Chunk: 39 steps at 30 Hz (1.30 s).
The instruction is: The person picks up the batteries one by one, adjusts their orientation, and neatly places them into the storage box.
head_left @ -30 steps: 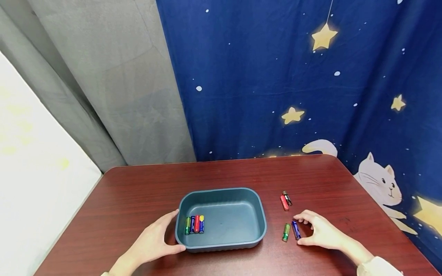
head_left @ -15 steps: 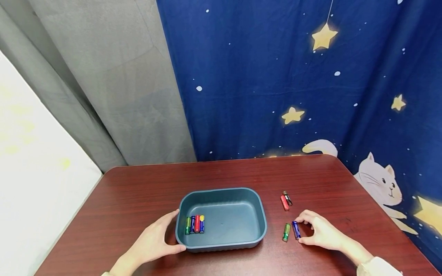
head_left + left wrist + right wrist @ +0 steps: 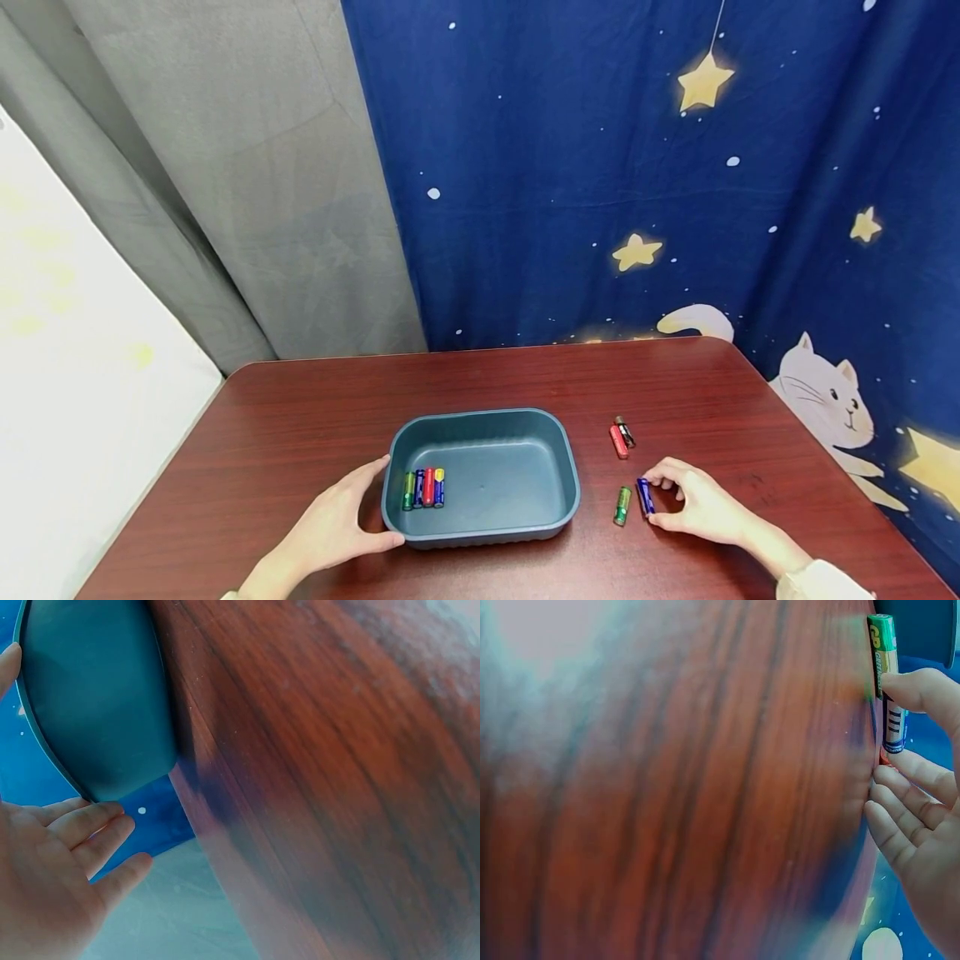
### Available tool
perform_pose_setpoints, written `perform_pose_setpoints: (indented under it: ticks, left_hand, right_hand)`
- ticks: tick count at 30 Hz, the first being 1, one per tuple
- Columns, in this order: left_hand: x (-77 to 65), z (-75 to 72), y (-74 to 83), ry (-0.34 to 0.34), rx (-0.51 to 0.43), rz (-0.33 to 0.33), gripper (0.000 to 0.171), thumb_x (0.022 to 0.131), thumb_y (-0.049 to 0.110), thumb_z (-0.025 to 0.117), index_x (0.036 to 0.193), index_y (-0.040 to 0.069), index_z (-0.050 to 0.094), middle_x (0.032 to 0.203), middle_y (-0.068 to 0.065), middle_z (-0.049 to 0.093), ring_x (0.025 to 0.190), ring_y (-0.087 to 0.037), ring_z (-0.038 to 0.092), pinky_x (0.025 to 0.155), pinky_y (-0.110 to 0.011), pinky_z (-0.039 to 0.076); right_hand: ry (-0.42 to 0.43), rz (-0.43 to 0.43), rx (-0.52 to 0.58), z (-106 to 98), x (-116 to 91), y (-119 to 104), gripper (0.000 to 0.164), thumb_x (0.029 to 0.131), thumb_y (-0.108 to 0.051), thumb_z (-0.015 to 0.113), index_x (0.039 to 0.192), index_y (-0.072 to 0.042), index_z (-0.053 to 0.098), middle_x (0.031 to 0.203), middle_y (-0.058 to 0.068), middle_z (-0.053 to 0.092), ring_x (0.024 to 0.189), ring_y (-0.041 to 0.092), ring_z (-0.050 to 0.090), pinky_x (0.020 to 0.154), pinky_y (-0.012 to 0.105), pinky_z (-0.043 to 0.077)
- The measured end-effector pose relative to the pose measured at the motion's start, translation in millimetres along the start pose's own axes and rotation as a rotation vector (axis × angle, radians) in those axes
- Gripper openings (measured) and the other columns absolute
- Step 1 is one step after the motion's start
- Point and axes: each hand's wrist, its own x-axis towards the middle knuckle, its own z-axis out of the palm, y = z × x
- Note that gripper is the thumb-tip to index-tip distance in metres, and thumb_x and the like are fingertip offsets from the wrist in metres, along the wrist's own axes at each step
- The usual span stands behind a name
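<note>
My left hand [image 3: 330,518] spans the left end of a blue-grey plastic bin [image 3: 480,534], thumb at the near corner and fingertips at the far one. In the left wrist view its fairly straight fingers touch the bin's rim [image 3: 46,746]. Four-sided and shallow, the bin holds several batteries [image 3: 428,487] side by side at its left. My right hand [image 3: 693,503] pinches a blue battery [image 3: 646,498] between thumb and fingertips, at its two ends. A green battery [image 3: 622,506] lies just left of it; the right wrist view shows its GP-marked side [image 3: 883,636].
Beyond the right hand, a red battery [image 3: 618,442] and a dark battery [image 3: 626,432] lie together on the brown wooden table [image 3: 315,417]. A blue star-patterned curtain [image 3: 540,167] and a grey curtain [image 3: 285,208] hang behind the table's far edge.
My right thumb and fingertips have closed onto the blue battery, which has shifted slightly right, away from the green one. The left hand and bin stay put.
</note>
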Motion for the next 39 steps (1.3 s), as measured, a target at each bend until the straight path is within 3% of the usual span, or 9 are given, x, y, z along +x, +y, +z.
perform_pose_setpoints:
  ticks: [18,39]
  left_hand:
    - [-0.1,0.4,0.4,-0.009,0.001,-0.008,0.097,0.06,0.065,0.07,0.136,0.014,0.041,0.13,0.001,0.049,0.116,-0.019,0.048,0.092,-0.047,0.043]
    - [-1.1,-0.2,1.1,0.0,-0.006,-0.008,0.096,0.059,0.064,0.071,0.136,0.014,0.041,0.129,0.002,0.049,0.115,-0.018,0.048,0.092,-0.047,0.043]
  right_hand:
    - [0.016,0.035,0.036,-11,12,-5,0.039,0.065,-0.018,0.081,0.097,-0.011,0.059,0.082,-0.004,0.054,0.073,0.008,0.048,0.054,0.019,0.043]
    - [0.037,-0.003,0.033,-17,52,-22,0.044,0.061,-0.011,0.081,0.099,-0.007,0.06,0.081,0.001,0.058,0.071,0.015,0.053,0.055,0.02,0.046]
